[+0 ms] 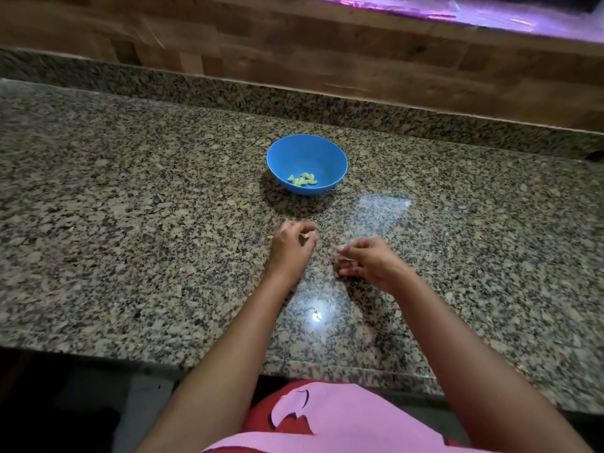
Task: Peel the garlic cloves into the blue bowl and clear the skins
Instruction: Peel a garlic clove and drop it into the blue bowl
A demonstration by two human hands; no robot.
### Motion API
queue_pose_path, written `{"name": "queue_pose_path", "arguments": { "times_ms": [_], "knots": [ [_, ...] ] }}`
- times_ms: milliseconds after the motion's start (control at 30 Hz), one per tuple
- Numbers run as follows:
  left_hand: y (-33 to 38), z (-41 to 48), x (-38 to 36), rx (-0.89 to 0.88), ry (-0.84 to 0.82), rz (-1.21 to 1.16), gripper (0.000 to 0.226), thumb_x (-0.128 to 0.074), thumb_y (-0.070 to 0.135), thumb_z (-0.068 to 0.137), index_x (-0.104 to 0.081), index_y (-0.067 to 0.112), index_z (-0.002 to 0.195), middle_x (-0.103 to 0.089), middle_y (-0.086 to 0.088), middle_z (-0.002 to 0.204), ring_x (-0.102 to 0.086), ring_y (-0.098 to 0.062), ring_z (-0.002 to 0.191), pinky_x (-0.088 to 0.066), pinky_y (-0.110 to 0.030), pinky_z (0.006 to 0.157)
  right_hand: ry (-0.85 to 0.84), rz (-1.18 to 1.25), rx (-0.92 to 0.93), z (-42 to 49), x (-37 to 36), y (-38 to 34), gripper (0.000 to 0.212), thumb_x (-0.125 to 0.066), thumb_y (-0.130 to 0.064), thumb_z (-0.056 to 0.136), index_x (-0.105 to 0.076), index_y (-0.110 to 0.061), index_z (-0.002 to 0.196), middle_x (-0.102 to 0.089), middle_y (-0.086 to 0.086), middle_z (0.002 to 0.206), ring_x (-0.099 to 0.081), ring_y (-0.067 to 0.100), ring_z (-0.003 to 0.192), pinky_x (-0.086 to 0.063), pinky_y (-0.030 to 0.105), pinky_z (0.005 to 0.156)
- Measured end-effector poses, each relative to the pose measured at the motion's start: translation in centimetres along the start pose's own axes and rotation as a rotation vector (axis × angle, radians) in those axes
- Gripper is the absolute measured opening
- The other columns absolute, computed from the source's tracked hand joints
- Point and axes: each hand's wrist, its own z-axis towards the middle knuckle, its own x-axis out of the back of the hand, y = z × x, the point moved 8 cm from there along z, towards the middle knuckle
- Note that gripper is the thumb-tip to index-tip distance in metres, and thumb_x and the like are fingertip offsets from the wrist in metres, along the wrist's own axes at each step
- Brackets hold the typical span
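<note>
A blue bowl [333,158] stands on the granite counter and holds several peeled, pale green garlic cloves [303,179]. In front of the bowl, my left hand [291,248] hovers low over the counter with its fingers curled, pinching a small pale scrap of garlic skin [307,237] at the fingertips. My right hand [372,261] is just to its right, with its fingers also curled around thin pale bits of skin [341,251]. The two hands are a short gap apart. Any skins lying loose on the speckled stone are hard to make out.
The granite counter [130,207] runs wide to both sides, with a raised granite lip and a wooden wall behind it. Its front edge [228,367] is near my body. Bright reflections lie on the stone near my forearms.
</note>
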Motion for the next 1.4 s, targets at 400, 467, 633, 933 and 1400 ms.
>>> {"name": "queue_pose_path", "arguments": {
  "times_ms": [400,467,633,933,1400],
  "knots": [
    [-0.3,-3.6,-2.4,-0.053,-0.084,-0.016,0.020,-0.059,0.021,0.090,-0.065,0.020,0.109,-0.057,0.004,0.106,-0.054,-0.015,0.098,-0.051,-0.037,0.087,-0.004,-0.268,0.057,-0.5,0.6,-0.1,0.016,-0.062,0.015,0.075,-0.061,0.004,0.087,-0.064,0.012,0.079,-0.066,0.019,0.072,-0.054,0.023,0.066],
    [-0.1,-3.8,-2.6,-0.067,-0.119,-0.061,0.022,-0.060,0.021,0.089,-0.065,0.021,0.110,-0.055,0.010,0.102,-0.053,-0.011,0.096,-0.050,-0.034,0.088,-0.032,-0.242,0.055,-0.7,0.3,0.0,0.013,-0.063,0.011,0.077,-0.063,0.001,0.085,-0.068,0.010,0.077,-0.068,0.017,0.070,-0.053,0.020,0.062],
    [-0.3,-3.9,-3.2,-0.045,-0.159,-0.050,0.022,-0.060,0.021,0.089,-0.066,0.023,0.110,-0.057,0.007,0.100,-0.053,-0.014,0.098,-0.049,-0.031,0.086,-0.064,-0.187,0.015,-1.2,0.4,0.1,0.006,-0.061,0.000,0.082,-0.063,0.005,0.084,-0.070,0.011,0.073,-0.068,0.020,0.068,-0.057,0.025,0.064],
    [-1.3,-4.7,-5.2,-0.231,-0.219,0.438,0.048,-0.031,0.046,0.097,-0.039,0.025,0.140,-0.034,0.007,0.149,-0.023,-0.011,0.140,-0.011,-0.032,0.113,0.026,-0.529,0.011,-1.2,1.5,-0.5,0.005,-0.061,-0.004,0.085,-0.060,0.000,0.082,-0.067,0.019,0.087,-0.063,0.023,0.070,-0.053,0.042,0.081],
    [-1.4,-5.2,-6.1,-0.308,-0.256,0.673,0.059,-0.011,0.053,0.096,-0.019,0.026,0.148,-0.014,0.007,0.156,-0.006,-0.014,0.144,-0.007,-0.033,0.114,0.048,-0.858,-0.006,-0.8,0.9,-1.0,0.008,-0.061,0.004,0.083,-0.064,-0.003,0.080,-0.065,0.010,0.082,-0.064,0.015,0.067,-0.053,0.021,0.057]
  ]
}}
